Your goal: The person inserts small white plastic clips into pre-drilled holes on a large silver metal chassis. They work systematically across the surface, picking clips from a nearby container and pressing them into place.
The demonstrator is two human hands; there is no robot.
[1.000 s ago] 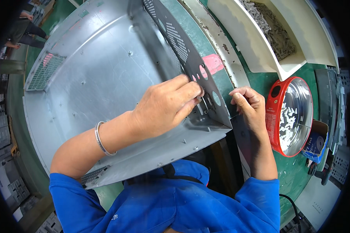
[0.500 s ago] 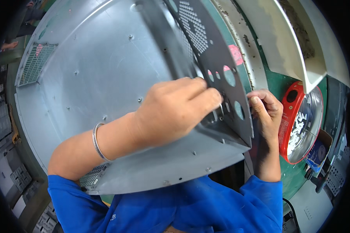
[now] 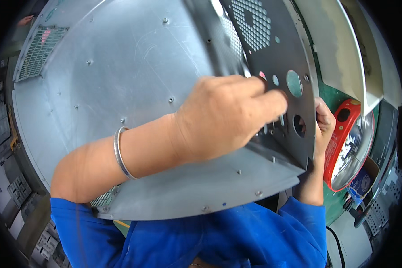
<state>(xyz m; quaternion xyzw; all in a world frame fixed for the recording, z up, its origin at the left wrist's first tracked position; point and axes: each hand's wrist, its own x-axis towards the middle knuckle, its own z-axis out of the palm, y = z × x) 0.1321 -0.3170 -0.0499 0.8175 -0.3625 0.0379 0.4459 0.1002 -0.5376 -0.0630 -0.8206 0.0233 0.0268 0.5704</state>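
A large grey sheet-metal housing fills the middle, its base dotted with small studs. Along its right side stands a dark side panel with round holes and a honeycomb vent. My left hand, a silver bangle on its wrist, reaches across inside the housing. Its fingers are curled closed against the panel's inner face, next to the small holes and slots; what they grip is hidden. My right hand is outside the same panel, thumb and fingers bent together near its edge. The panel covers part of it, and I cannot see what it holds.
Just right of my right hand stands a red-fronted round bowl with small white pieces inside. A pale curved cover rises behind it. A blue box sits beyond the bowl. Grey parts are stacked at far left.
The housing and its side panel have shifted right, with my left hand moving along. My right hand has gone farther behind the panel, which now hides more of its fingers.
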